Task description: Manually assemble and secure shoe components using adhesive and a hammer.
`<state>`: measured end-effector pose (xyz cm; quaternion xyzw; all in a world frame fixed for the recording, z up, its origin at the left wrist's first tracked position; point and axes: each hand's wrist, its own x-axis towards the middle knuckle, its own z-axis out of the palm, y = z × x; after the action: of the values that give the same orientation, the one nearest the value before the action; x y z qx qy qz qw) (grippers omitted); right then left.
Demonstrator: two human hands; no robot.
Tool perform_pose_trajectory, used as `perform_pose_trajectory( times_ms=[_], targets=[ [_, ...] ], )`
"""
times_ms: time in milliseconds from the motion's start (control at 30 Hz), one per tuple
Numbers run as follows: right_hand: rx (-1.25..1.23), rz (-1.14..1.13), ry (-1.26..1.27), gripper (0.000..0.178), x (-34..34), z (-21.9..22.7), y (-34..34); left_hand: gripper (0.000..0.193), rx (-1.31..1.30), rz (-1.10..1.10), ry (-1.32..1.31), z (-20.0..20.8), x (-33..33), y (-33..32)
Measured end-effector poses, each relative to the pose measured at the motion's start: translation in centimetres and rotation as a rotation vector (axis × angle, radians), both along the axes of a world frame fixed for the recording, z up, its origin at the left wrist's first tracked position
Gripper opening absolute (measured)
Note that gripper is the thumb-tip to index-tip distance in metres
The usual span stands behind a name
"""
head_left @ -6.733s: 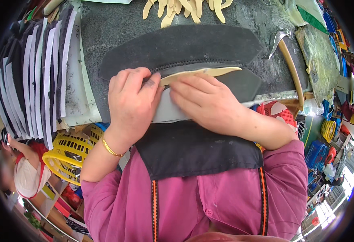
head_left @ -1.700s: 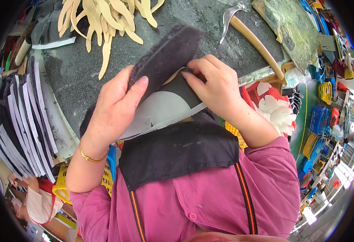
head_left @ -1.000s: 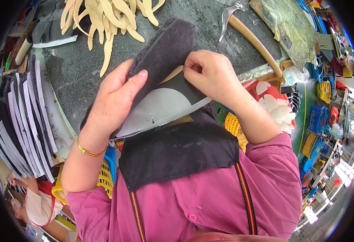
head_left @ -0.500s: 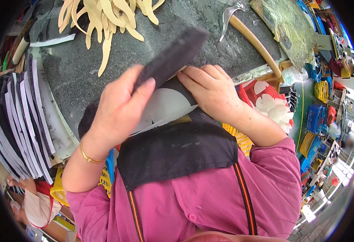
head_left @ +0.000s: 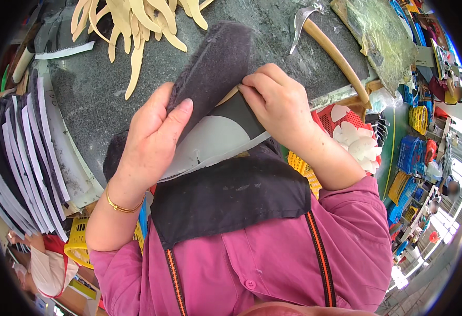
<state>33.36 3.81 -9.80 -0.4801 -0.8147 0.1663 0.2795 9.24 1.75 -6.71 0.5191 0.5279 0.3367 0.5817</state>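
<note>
My left hand (head_left: 152,134) is closed around a dark, fuzzy, fleece-like piece (head_left: 212,68), thumb on top. The piece is folded over and rises toward the far side of the table. Under its fold lies a smooth dark sheet bearing a pale, rounded, semi-circular patch (head_left: 215,137), with a whitish lower edge near my apron. A narrow tan strip (head_left: 230,96) shows along the fold. My right hand (head_left: 278,100) is closed in a pinch at the strip's far end, where the fold and the sheet meet; its fingertips partly hide what they grip.
Tan curved strips (head_left: 141,26) are heaped at the far side of the dark tabletop (head_left: 89,89). A wooden-handled hammer (head_left: 336,58) lies far right. Dark, white-edged pieces (head_left: 31,152) stack at left. A red basket (head_left: 328,118) with white cut-outs (head_left: 354,142) stands right.
The fuzzy piece has swung left and opened wider, showing more of its broad face. My right hand has lifted slightly and tightened into a pinch; more of the pale patch shows.
</note>
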Motion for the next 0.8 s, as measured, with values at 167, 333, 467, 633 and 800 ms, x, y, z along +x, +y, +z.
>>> perform_pose_trajectory(
  times_ms=[167,333,467,633,800],
  targets=[
    [0.077,0.010,-0.232,0.010,-1.1,0.6,0.0,0.022,0.122,-0.095,0.234,0.8,0.4,-1.2],
    [0.041,-0.077,-0.165,0.013,-1.4,0.6,0.2,0.019,0.342,-0.138,0.433,1.8,1.0,-1.5],
    [0.143,-0.115,-0.133,0.016,-1.4,-0.9,-0.3,0.019,0.287,-0.120,0.375,1.4,1.0,-1.4],
    [0.033,-0.087,-0.319,0.011,-0.7,1.0,1.0,0.018,0.411,-0.136,0.447,1.1,1.3,-2.0],
    [-0.194,-0.225,0.014,0.014,4.8,8.6,1.2,0.021,0.425,-0.135,0.466,1.6,1.4,-1.7]
  ],
)
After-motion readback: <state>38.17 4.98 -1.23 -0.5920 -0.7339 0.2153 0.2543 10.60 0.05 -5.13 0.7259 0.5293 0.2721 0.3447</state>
